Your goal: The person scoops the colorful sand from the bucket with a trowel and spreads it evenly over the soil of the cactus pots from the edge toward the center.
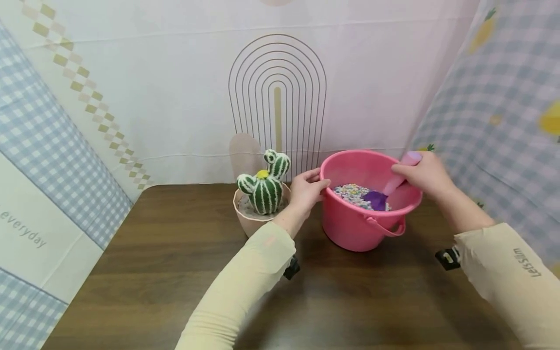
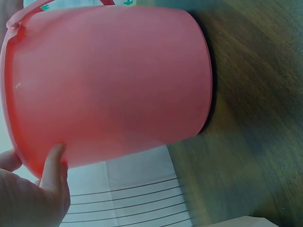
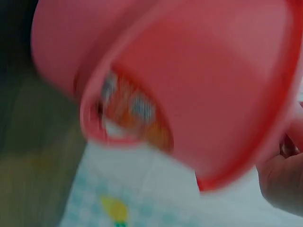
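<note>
A pink bucket point(image 1: 352, 231) stands upright on the table, holding a layer of small multicoloured bits point(image 1: 350, 193). At its left rim my left hand point(image 1: 305, 188) grips the edge; the left wrist view shows the thumb against the bucket's outer wall point(image 2: 113, 85). My right hand point(image 1: 428, 175) holds a small toy shovel by its lilac handle above the right rim. The shovel's purple blade point(image 1: 376, 199) dips into the bits. In the blurred right wrist view, part of my right hand point(image 3: 284, 177) shows beside the rim, and the blade is hidden.
Just left of the bucket, a knitted cactus point(image 1: 266, 197) sits in a pale pot point(image 1: 251, 226), close to my left forearm. The bucket's handle point(image 1: 391, 232) hangs down in front. Behind the brown table point(image 1: 175, 262) is a patterned cloth backdrop point(image 1: 183, 97); checked cloth hangs at the right.
</note>
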Tool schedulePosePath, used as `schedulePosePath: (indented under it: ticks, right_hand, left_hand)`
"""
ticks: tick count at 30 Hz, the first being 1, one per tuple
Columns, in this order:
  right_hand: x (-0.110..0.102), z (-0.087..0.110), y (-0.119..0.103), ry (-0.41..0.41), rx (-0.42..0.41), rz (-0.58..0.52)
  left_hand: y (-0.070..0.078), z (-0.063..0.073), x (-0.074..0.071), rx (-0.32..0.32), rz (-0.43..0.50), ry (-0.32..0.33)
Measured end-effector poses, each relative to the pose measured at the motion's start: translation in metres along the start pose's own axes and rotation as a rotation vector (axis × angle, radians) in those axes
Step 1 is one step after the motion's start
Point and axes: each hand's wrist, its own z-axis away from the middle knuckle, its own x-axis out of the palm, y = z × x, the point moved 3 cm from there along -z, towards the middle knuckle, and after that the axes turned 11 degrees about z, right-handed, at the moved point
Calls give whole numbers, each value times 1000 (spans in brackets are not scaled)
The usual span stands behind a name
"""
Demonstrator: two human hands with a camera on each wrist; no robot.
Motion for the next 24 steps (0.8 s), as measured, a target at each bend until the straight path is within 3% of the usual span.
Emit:
schedulePosePath:
  ticks: [5, 11, 17, 24]
  right_hand:
    - [22, -8, -3, -59, 122, -276]
    - [33, -15, 1, -2, 240, -399]
    - [37, -13, -2, 72, 263, -513]
    - [34, -9, 2, 132, 350, -842]
  left_hand:
    - [0, -1, 1, 9, -15, -2]
    - [1, -1, -2, 21, -20, 7]
    - [0, 0, -3, 30, -14, -5]
    - [-1, 2, -1, 31, -21, -15]
